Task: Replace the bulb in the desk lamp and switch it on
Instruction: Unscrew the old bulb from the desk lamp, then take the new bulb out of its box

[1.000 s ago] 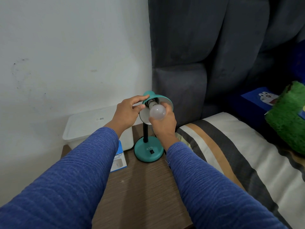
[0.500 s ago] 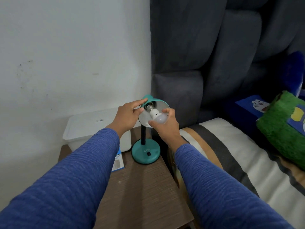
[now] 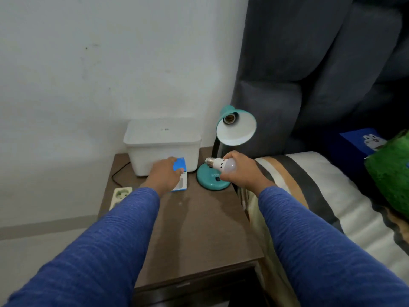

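Over the far right part of the nightstand [image 3: 199, 235], the right hand [image 3: 240, 171] gripped a white bulb [image 3: 223, 164], fingers curled round its globe, screw cap pointing left toward the bin. Bulb was held above the lamp base [image 3: 211, 179], clear of the socket [image 3: 229, 118]; socket sat bare inside the shade [image 3: 238, 129]. Left hand [image 3: 164, 176] lay on a blue-and-white bulb box [image 3: 180, 176]; its fingers reached over the box top, but motion blur hid whether they gripped it or only touched it. Hands were apart, the box and lamp base between them.

Nightstand top was brown wood grain, standing in the corner between a white wall [image 3: 88, 74] and a dark grey padded headboard [image 3: 321, 74]. Teal desk lamp stood at the far right corner, black neck rising behind the right hand, shade tilted with its opening facing the camera. Small dark switch [image 3: 218, 179] showed on the base, just below the bulb. White lidded plastic bin [image 3: 162, 145] occupied the far edge against the wall; the box stood against its front face. White power strip [image 3: 120, 196] hung over the left edge, a black cable [image 3: 120, 173] running behind it toward the bin.

Right of the nightstand lay a bed with striped bedding [image 3: 309, 196], a green fuzzy cushion [image 3: 391, 173] and a blue cartoon-print item [image 3: 363, 140] near the headboard.
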Demonstrator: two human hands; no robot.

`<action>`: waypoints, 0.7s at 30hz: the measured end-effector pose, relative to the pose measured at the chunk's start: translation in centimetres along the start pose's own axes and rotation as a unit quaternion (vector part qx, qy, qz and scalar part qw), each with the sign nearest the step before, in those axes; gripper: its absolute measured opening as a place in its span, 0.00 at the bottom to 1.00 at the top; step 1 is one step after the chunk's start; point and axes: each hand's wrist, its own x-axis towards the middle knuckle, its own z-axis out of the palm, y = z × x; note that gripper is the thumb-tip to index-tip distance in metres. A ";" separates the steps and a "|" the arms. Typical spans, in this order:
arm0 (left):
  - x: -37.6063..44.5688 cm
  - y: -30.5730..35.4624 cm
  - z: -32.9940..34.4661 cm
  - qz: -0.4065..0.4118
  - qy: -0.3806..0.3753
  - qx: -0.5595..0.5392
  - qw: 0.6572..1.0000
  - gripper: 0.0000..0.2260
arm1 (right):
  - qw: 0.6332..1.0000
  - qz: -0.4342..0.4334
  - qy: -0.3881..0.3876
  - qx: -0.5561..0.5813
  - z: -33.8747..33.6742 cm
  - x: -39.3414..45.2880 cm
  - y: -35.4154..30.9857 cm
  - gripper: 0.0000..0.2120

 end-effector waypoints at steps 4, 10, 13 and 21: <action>-1.9 -3.6 2.9 -0.040 -0.037 0.021 0.998 0.25 | 0.999 -0.013 -0.043 0.015 4.4 -0.7 0.1 0.24; -2.8 -7.0 6.5 -0.089 -0.110 0.029 0.989 0.26 | 0.994 -0.008 -0.110 0.019 10.7 -1.0 2.2 0.25; -2.7 -7.8 8.0 -0.090 -0.118 0.013 0.989 0.27 | 0.991 0.005 -0.131 0.042 12.5 -0.3 2.8 0.26; -0.8 -9.7 10.2 -0.073 -0.143 0.102 0.982 0.34 | 0.988 -0.020 -0.152 0.004 15.0 3.2 3.0 0.28</action>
